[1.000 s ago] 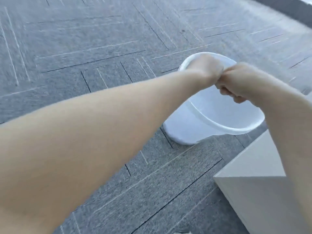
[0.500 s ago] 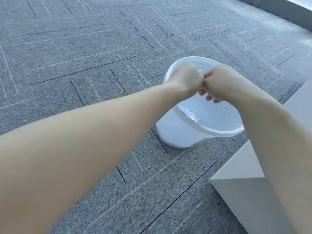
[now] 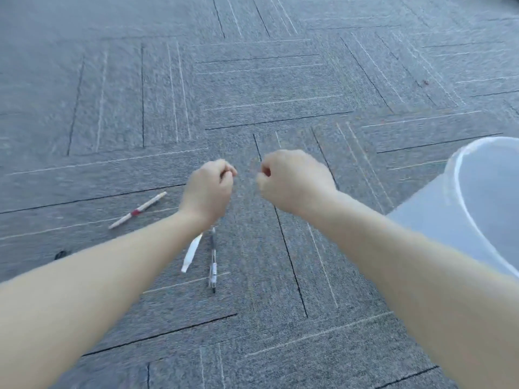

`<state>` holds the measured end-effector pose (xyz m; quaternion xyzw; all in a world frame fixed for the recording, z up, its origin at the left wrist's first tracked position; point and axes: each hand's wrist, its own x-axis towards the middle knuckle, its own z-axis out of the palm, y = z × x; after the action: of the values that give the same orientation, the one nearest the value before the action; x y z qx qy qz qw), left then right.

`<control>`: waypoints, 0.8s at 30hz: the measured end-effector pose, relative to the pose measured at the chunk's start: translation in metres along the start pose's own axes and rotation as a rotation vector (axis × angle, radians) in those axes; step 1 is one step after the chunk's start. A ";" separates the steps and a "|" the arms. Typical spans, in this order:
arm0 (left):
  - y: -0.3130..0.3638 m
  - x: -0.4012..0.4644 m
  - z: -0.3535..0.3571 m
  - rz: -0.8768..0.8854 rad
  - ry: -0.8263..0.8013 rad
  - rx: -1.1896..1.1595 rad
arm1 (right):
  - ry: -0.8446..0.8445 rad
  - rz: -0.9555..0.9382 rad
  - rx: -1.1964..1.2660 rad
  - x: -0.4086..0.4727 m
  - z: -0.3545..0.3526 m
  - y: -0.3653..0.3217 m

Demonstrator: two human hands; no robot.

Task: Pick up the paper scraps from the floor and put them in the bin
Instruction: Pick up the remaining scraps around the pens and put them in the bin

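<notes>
Paper scrap (image 3: 191,252) is lying on the floor (image 3: 266,88) beside a pen (image 3: 213,265), under my left hand (image 3: 209,190). I'm holding both hands curled, empty; right hand (image 3: 292,181) near the bin (image 3: 460,220).

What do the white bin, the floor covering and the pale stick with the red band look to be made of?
The white round bin looks like thin translucent plastic: smooth, slightly see-through wall, moulded rim. The grey floor covering looks like carpet tile: matte fibrous texture, square seams, woven stripes. The pale stick with a red band could be wood or rolled paper; motion blur leaves it open.
</notes>
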<state>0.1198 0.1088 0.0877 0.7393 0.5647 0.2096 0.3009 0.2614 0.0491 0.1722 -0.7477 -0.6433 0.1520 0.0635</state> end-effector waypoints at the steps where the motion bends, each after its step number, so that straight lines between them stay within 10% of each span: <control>1: -0.036 -0.005 -0.008 -0.095 0.044 0.061 | -0.111 0.003 -0.021 0.007 0.025 -0.014; 9: -0.178 -0.073 -0.037 -0.385 -0.012 0.281 | -0.560 0.211 -0.079 0.013 0.173 -0.067; 15: -0.199 -0.055 -0.043 -0.336 0.198 0.470 | -0.439 0.354 -0.026 0.010 0.206 -0.072; 24: -0.214 -0.002 -0.033 -0.319 -0.049 0.598 | -0.163 0.460 0.286 0.025 0.225 -0.105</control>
<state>-0.0544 0.1528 -0.0341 0.7019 0.7025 -0.0330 0.1130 0.0965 0.0679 -0.0136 -0.8429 -0.4316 0.3112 0.0803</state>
